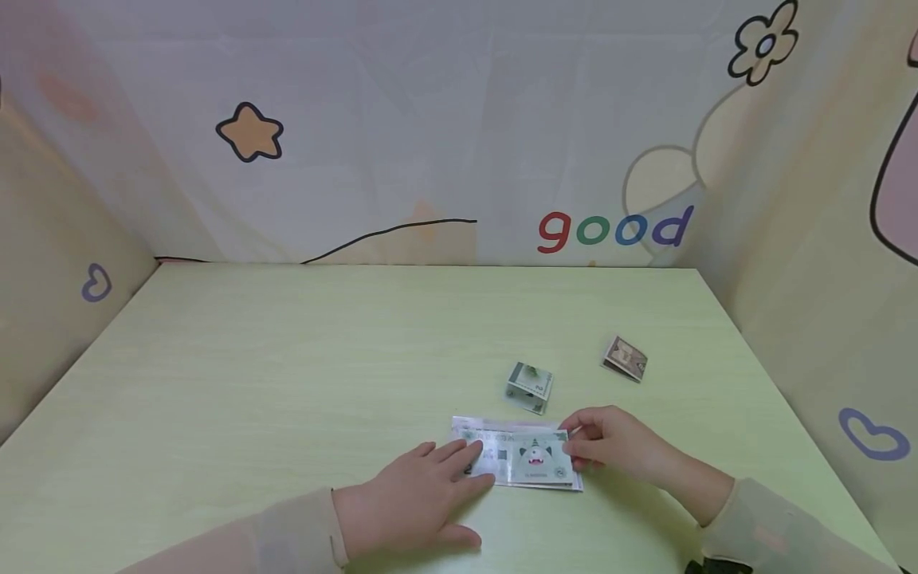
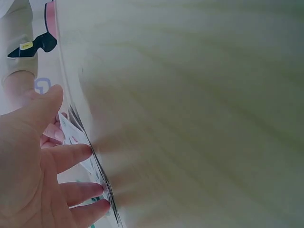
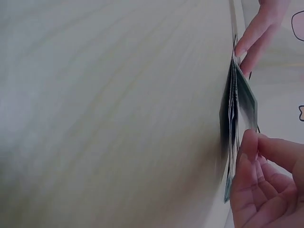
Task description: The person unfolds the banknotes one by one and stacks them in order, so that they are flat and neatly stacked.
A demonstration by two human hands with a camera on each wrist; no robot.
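Observation:
A small stack of paper play banknotes (image 1: 495, 423) lies flat on the table before me, the uppermost a pale green note (image 1: 538, 472) printed with a cartoon monster. My left hand (image 1: 416, 498) rests its spread, straight fingertips on the stack's left end. At the right end, my right hand (image 1: 620, 446) pinches the edge of the green note between thumb and fingers. In the right wrist view that note (image 3: 247, 97) slants up from the layered notes under it, held by the fingers (image 3: 244, 156). The left wrist view shows the left fingers (image 2: 73, 156) along the stack's edge.
Behind the stack stands a folded green note (image 1: 531, 383), creased and partly raised. Farther back on the right is a folded brownish note (image 1: 626, 359). Printed cloth walls (image 1: 402, 119) enclose the pale table (image 1: 251, 359) at the back and both sides.

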